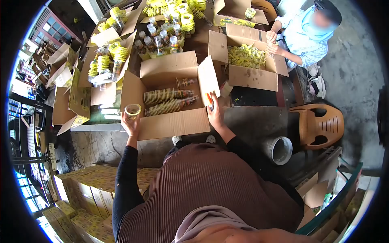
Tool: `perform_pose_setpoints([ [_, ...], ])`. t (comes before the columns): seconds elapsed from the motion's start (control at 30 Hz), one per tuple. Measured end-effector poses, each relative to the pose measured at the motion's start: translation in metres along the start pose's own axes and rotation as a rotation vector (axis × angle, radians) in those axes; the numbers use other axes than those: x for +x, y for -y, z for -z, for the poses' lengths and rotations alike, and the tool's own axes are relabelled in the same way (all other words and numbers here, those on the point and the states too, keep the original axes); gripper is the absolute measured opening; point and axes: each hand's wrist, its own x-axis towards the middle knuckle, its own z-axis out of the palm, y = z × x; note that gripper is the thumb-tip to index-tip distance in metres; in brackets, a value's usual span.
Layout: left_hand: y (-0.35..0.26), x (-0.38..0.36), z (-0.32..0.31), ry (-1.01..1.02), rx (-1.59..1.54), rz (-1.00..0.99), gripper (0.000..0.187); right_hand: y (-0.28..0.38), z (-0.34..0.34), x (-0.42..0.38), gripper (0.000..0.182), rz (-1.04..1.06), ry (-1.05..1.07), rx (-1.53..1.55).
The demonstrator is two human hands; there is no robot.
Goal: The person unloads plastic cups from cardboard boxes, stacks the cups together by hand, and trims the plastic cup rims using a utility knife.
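Observation:
An open cardboard box [174, 124] stands at the table's front edge, its flaps spread. Inside lie stacks of nested plastic cups [168, 96] with yellow rims, on their sides. My left hand [131, 124], at the box's left front corner, is closed round a clear cup [132, 109] with its round rim facing up. At the box's right side, my right hand [215, 115] has its fingers closed round a small orange-and-dark object [209, 101], partly hidden, that I cannot make out.
Behind the box stand several cup stacks [159, 42]. Another open box [253, 77] holds yellow pieces, with a person [310, 36] beside it. An orange chair [324, 126] and a white bucket [281, 150] stand right. Packed cartons [85, 186] lie lower left.

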Motion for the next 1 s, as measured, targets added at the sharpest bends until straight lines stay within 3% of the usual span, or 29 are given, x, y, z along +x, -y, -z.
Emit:
perform_pose_setpoints([
  [0.07, 0.014, -0.002, -0.003, -0.035, 0.042, 0.088, 0.049, 0.000, -0.005, -0.004, 0.071, -0.020, 0.013, -0.038],
  [0.23, 0.026, 0.009, -0.013, -0.022, 0.076, 0.073, 0.048, 0.004, -0.019, 0.002, 0.071, -0.052, -0.035, -0.051],
  [0.3, 0.030, 0.014, -0.017, -0.021, 0.078, 0.060, 0.049, 0.005, -0.023, 0.003, 0.068, -0.218, 0.031, -0.066],
  [0.43, 0.024, 0.021, -0.017, 0.068, -0.029, 0.117, 0.048, 0.003, -0.016, 0.003, 0.066, -0.210, 0.035, -0.090],
  [0.5, 0.028, 0.021, -0.014, 0.169, -0.046, 0.167, 0.048, 0.005, -0.003, -0.005, 0.068, -0.363, 0.168, 0.181],
  [0.57, 0.053, 0.017, -0.014, 0.091, -0.034, 0.039, 0.050, 0.013, 0.017, -0.008, 0.069, -0.374, 0.232, 0.183],
  [0.63, 0.036, 0.019, -0.005, 0.037, -0.135, 0.136, 0.052, 0.023, 0.040, -0.011, 0.068, -0.506, 0.306, 0.180],
  [0.67, 0.045, 0.018, -0.002, 0.007, -0.099, 0.088, 0.055, 0.015, 0.043, -0.018, 0.063, -0.469, 0.232, 0.228],
  [0.77, 0.015, 0.016, 0.004, -0.146, -0.043, 0.067, 0.055, 0.007, 0.069, -0.019, 0.055, -0.538, 0.221, 0.190],
  [0.8, -0.014, 0.018, 0.003, -0.199, -0.212, 0.085, 0.054, -0.007, 0.072, -0.024, 0.049, -0.535, 0.172, 0.193],
  [0.93, -0.069, 0.014, -0.016, -0.127, -0.171, -0.022, 0.053, -0.029, 0.097, -0.021, 0.043, -0.515, 0.091, 0.258],
  [0.97, -0.093, 0.014, -0.023, -0.113, -0.023, -0.097, 0.052, -0.034, 0.102, -0.021, 0.043, -0.510, 0.096, 0.261],
  [1.0, -0.109, 0.010, -0.037, -0.064, -0.172, -0.051, 0.052, -0.042, 0.105, -0.022, 0.043, -0.541, 0.089, 0.303],
])
